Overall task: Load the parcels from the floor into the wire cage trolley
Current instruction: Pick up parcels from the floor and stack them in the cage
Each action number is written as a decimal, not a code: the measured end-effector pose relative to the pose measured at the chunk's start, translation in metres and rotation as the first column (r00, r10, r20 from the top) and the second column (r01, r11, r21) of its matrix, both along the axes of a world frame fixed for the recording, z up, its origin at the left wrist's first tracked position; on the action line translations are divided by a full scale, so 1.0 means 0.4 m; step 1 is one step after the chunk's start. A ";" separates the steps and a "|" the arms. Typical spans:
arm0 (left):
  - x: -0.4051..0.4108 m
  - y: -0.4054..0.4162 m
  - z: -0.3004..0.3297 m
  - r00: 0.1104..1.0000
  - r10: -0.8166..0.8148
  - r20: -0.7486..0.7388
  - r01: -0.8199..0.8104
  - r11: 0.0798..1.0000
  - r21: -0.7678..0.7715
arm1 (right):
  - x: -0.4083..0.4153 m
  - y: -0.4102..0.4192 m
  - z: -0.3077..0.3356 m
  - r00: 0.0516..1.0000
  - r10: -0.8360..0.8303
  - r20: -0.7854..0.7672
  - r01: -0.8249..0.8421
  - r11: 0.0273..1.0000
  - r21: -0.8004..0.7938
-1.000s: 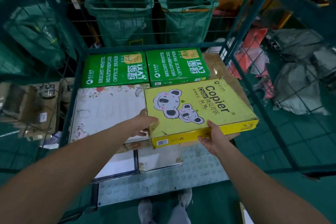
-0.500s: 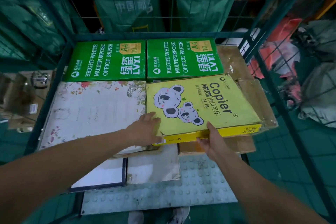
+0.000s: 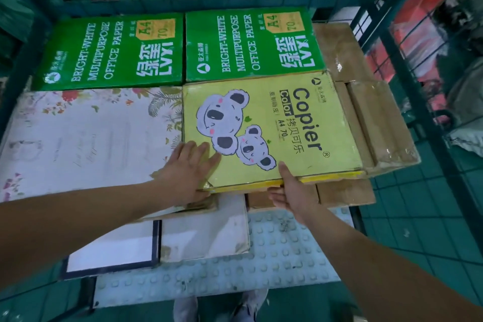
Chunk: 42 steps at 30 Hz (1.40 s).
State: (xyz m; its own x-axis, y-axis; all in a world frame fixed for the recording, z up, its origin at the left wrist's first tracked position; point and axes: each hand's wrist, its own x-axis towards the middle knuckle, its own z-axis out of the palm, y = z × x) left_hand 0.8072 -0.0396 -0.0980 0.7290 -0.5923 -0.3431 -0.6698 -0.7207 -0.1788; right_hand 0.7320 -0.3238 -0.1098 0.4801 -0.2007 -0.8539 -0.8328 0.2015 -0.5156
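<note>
A yellow copier-paper box (image 3: 274, 128) with koala drawings lies flat inside the wire cage trolley (image 3: 183, 4), on brown cardboard parcels (image 3: 376, 123). My left hand (image 3: 185, 172) lies with straight fingers on the box's near left corner. My right hand (image 3: 290, 191) grips the box's near edge, thumb on top and fingers underneath. Two green office-paper boxes (image 3: 251, 44) sit behind it, and a white floral box (image 3: 86, 138) lies to its left.
The trolley's grey studded floor (image 3: 274, 251) shows at the front, with a dark-framed white board (image 3: 109, 251) and a flat white parcel (image 3: 206, 227) on it. Green sacks hang behind the cage. Grey and red bags (image 3: 423, 15) lie beyond the right mesh. My shoes (image 3: 217, 306) stand on the green floor.
The yellow box has come down from mid-air and slid forward onto the brown parcels against the green box. My left hand moved from its side onto its top corner.
</note>
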 end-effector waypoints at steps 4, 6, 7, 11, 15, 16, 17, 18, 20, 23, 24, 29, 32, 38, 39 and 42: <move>-0.018 0.001 -0.015 1.000 0.016 -0.003 -0.016 0.999 -0.033 | -0.009 0.004 -0.012 1.000 0.013 -0.009 -0.013 1.000 -0.018; -0.020 -0.002 -0.019 1.000 0.019 -0.019 -0.020 0.998 -0.053 | -0.009 -0.001 -0.007 0.999 0.028 -0.022 -0.029 0.999 -0.036; -0.018 -0.009 -0.014 0.999 0.020 -0.030 -0.021 0.999 -0.039 | -0.007 -0.003 -0.003 0.999 0.032 -0.028 -0.033 0.999 -0.036; -0.007 -0.055 0.058 0.978 0.097 -0.183 -0.081 0.992 0.096 | -0.010 -0.004 0.040 0.994 0.076 -0.072 -0.078 0.997 -0.024; 0.005 -0.102 0.210 0.860 0.247 -0.446 -0.275 0.961 0.002 | -0.025 0.029 0.160 0.986 0.140 -0.086 -0.146 0.987 -0.072; 0.010 -0.108 0.261 0.832 0.246 -0.498 -0.311 0.949 -0.052 | -0.024 0.042 0.200 0.988 0.138 -0.076 -0.143 0.987 -0.076; 0.014 -0.114 0.304 0.808 0.235 -0.541 -0.343 0.933 -0.107 | -0.023 0.053 0.235 0.990 0.126 -0.059 -0.130 0.989 -0.076; 0.015 -0.114 0.356 0.789 0.224 -0.572 -0.373 0.915 -0.156 | -0.025 0.068 0.280 0.993 0.112 -0.032 -0.115 0.990 -0.076; 0.011 -0.101 0.462 0.763 0.206 -0.612 -0.426 0.873 -0.237 | -0.028 0.104 0.379 0.995 0.094 0.046 -0.090 0.992 -0.083; -0.017 -0.061 0.612 0.707 0.174 -0.685 -0.519 0.786 -0.336 | -0.068 0.168 0.546 0.991 0.043 0.129 -0.031 0.995 -0.096; -0.028 -0.049 0.648 0.698 0.163 -0.697 -0.543 0.756 -0.367 | -0.082 0.186 0.593 0.988 0.024 0.151 -0.010 0.996 -0.092; -0.138 0.002 0.856 0.589 0.068 -0.805 -0.684 0.572 -0.452 | -0.235 0.269 0.822 0.949 -0.130 0.286 0.159 0.984 -0.078; -0.191 -0.008 0.926 0.550 -0.014 -0.835 -0.718 0.503 -0.482 | -0.325 0.285 0.900 0.909 -0.234 0.345 0.258 0.966 -0.025; -0.369 -0.124 1.038 0.476 -0.272 -0.837 -0.678 0.494 -0.545 | -0.560 0.268 1.022 0.789 -0.428 0.441 0.485 0.874 -0.019; -0.407 -0.155 1.048 0.464 -0.301 -0.833 -0.655 0.516 -0.552 | -0.608 0.262 1.037 0.762 -0.466 0.450 0.529 0.849 -0.015; -0.526 -0.250 1.062 0.384 -0.390 -0.837 -0.603 0.580 -0.547 | -0.750 0.238 1.059 0.673 -0.574 0.467 0.647 0.763 0.005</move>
State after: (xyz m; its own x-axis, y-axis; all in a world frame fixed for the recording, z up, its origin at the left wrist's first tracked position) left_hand 0.5967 -0.1397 0.3267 0.3974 -0.8733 -0.2818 0.0529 -0.2848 0.9571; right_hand 0.4319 -0.2286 0.3138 0.4998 -0.6837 -0.5317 -0.2448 0.4774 -0.8439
